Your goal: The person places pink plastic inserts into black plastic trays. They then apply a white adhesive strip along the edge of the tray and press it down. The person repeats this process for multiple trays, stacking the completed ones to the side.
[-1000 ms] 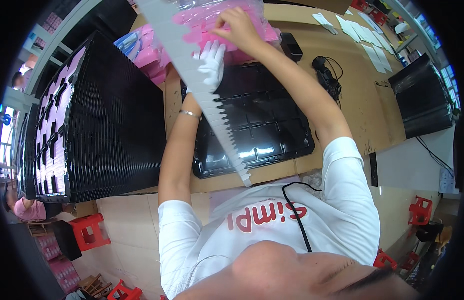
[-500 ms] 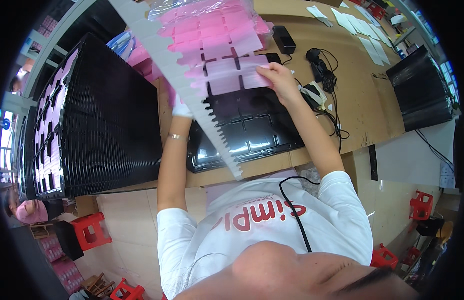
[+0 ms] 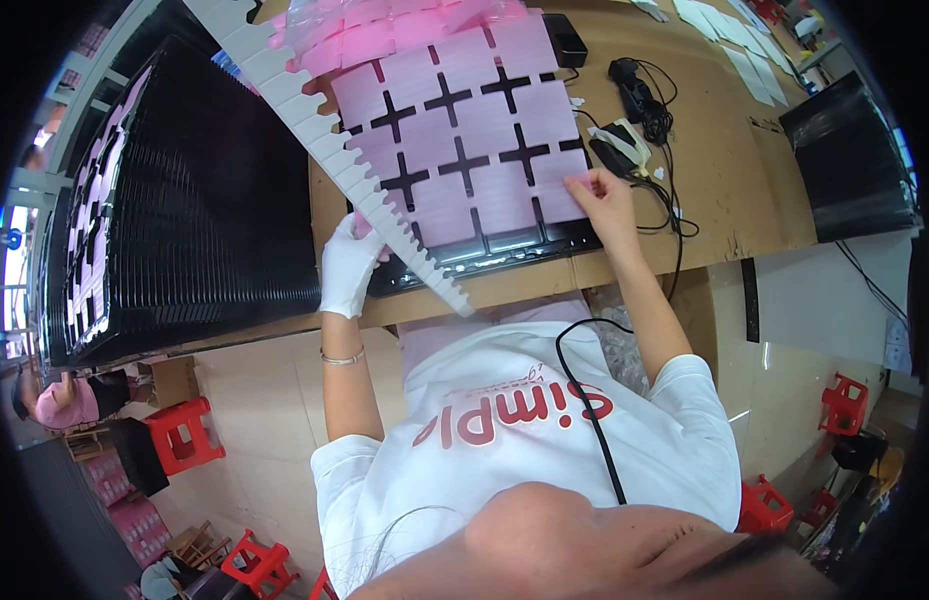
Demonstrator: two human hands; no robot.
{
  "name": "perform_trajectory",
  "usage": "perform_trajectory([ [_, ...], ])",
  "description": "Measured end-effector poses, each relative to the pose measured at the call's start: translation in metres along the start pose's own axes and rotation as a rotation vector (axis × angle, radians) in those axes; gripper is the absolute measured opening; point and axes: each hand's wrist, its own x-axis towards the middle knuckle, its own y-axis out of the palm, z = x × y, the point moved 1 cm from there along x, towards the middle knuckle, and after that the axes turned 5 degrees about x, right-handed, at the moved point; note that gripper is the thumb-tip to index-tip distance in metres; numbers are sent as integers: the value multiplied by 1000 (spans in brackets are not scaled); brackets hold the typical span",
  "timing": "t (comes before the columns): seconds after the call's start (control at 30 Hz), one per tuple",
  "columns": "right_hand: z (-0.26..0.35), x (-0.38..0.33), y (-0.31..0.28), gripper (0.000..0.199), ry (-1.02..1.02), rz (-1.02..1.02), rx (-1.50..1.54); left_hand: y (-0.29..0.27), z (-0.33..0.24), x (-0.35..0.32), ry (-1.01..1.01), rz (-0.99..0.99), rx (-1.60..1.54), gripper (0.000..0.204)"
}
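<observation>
Brown worktop (image 3: 729,195): black tray (image 3: 504,258) along front edge, pink sheet (image 3: 434,205) over it. Right hand (image 3: 606,208) pinches sheet's right edge; gloved left hand (image 3: 348,265) curls beside tray's front left corner, grip unclear.

The sheet (image 3: 492,130) is showing pale pink patterned with black crosses, and the tray (image 3: 514,254) is gleaming black. The glove (image 3: 346,265) is looking white, the bench (image 3: 724,190) brown.

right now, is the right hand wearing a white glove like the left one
No, the right hand shows bare skin at the edge of the pink sheet, while the left hand is in the white glove.
</observation>
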Motion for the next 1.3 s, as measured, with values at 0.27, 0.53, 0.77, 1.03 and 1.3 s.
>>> perform_trajectory([
  [0.27, -12, -21, -15, 28, -189, -127, -409, 11, 2, -22, -16, -243, 367, 58],
  [0.53, 13, -12, -20, 30, -298, -88, -707, 6, -7, -33, 248, -641, 1220, 76],
  [0.77, 16, 106, 39, 45, -631, 18, -880, 11, -24, 95, 676, -450, 784, 40],
  [1.03, -22, 152, 70, 55, -620, 74, -1055, 28, -24, 165, 772, -463, 1130, 50],
  [1.3, 17, 52, 9, 32, -631, 194, -715, 5, -9, 66, 1036, -273, 1129, 35],
])
